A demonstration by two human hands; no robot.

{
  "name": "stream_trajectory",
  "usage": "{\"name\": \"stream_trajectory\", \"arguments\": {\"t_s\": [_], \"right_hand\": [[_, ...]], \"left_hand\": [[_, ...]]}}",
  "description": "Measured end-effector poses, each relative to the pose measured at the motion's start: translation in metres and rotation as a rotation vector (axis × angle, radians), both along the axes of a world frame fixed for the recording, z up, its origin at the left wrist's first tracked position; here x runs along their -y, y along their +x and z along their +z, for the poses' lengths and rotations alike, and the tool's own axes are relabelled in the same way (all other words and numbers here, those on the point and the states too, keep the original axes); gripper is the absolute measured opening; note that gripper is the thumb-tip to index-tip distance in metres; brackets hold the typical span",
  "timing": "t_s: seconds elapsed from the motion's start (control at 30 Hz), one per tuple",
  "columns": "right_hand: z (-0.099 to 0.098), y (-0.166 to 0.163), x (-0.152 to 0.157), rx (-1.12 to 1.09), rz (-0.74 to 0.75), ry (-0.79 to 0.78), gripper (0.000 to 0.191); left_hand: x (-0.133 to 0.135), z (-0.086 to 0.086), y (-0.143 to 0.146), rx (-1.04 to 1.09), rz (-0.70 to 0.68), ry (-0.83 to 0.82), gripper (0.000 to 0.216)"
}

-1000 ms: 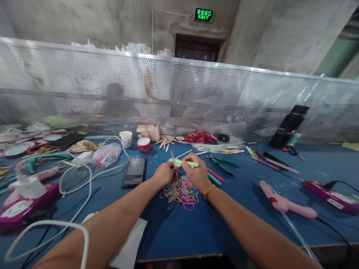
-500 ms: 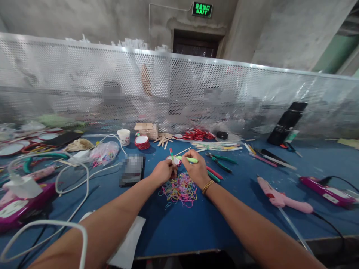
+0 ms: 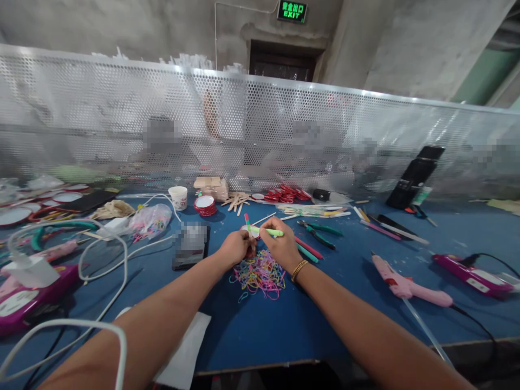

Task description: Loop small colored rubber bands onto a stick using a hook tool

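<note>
Over the middle of the blue table, my left hand [image 3: 235, 248] is closed, its fingers pinching a small upright stick [image 3: 246, 219] with a red-pink top and green below. The stick's lower end is hidden by the fingers. My right hand [image 3: 281, 242], a gold bracelet at its wrist, grips a light-green marker [image 3: 274, 232], whose left end reaches the stick; I cannot tell whether they touch. Behind the fingers a white round piece partly shows. Just below both hands lies a tangled heap of colourful elastic bands [image 3: 262, 275]. Red and teal pens [image 3: 309, 249] lie beside my right hand.
Pliers [image 3: 319, 233] and a pink glue gun [image 3: 410, 284] lie to the right. A phone [image 3: 192, 246], white cables and a paper cup [image 3: 178, 198] are on the left. Wooden sticks [image 3: 236, 202] and red-rimmed discs [image 3: 205, 203] sit before a perforated metal screen [image 3: 252, 130].
My right hand and the green marker have shifted slightly left. My left hand keeps its pinch on the stick, almost unmoved.
</note>
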State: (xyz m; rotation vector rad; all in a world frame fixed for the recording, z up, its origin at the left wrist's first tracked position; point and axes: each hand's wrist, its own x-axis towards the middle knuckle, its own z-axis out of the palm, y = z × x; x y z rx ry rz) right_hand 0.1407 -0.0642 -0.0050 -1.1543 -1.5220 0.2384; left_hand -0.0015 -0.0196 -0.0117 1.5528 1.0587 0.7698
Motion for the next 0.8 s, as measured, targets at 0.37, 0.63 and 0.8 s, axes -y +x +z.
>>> {"name": "stream_trajectory", "arguments": {"t_s": [0.37, 0.63, 0.8], "right_hand": [[-0.0005, 0.0009, -0.0001, -0.017, -0.026, -0.010, 0.013], [-0.0018, 0.0012, 0.0001, -0.046, -0.002, -0.001, 0.014], [-0.0030, 0.0019, -0.0013, -0.050, 0.024, 0.009, 0.013]], "left_hand": [[0.0005, -0.0017, 0.0005, 0.023, -0.006, -0.002, 0.021], [0.0041, 0.0024, 0.0020, 0.076, 0.006, -0.042, 0.025], [0.0021, 0.0006, 0.0017, 0.045, 0.004, 0.001, 0.024]]}}
